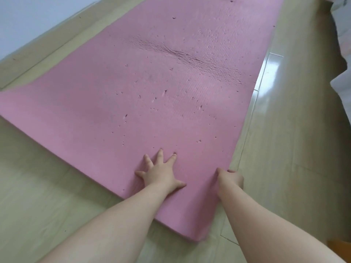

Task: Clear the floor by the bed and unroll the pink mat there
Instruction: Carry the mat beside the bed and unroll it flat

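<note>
Mat [152, 92] lying unrolled (pitted, creased), final flattening step; left hand [161, 175] pressing flat, fingers spread; right hand [230, 178] gripping side edge; next probably straightening near corner.

Pale wood-grain floor [47, 186] of long planks, with a bright glare patch at right. A light wall [28, 19] stands at upper left, met by a wood-toned skirting board [38, 52]. Along the right edge, pale bedding [341, 31] overhangs a tan bed side [303, 54]. An orange-brown corner [340, 245] shows at lower right.
</note>
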Action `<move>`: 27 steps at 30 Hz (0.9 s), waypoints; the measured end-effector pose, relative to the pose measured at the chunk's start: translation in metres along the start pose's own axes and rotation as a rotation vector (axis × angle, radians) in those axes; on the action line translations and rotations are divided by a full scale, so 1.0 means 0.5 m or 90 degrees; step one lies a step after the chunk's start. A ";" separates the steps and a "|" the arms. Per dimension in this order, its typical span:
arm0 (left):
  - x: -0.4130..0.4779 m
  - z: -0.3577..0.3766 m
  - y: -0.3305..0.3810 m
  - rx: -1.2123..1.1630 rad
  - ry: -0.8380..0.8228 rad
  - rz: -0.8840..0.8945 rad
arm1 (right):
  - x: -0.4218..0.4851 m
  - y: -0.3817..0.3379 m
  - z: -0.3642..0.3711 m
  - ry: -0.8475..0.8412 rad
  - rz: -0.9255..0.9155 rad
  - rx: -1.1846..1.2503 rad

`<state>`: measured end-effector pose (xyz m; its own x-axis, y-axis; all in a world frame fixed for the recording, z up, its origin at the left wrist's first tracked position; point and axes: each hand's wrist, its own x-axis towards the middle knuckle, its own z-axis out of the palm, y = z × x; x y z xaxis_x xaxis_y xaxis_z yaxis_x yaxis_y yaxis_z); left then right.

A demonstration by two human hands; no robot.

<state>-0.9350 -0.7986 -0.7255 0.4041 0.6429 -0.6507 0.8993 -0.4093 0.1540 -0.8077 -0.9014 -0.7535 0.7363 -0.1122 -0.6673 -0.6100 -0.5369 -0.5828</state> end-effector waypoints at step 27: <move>-0.080 0.085 0.073 0.039 -0.001 0.025 | 0.031 0.061 -0.137 -0.022 0.083 0.141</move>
<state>-0.9257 -0.8668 -0.7253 0.4386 0.6241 -0.6466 0.8705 -0.4737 0.1334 -0.7948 -0.9768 -0.7498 0.6392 -0.1371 -0.7567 -0.7511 -0.3228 -0.5759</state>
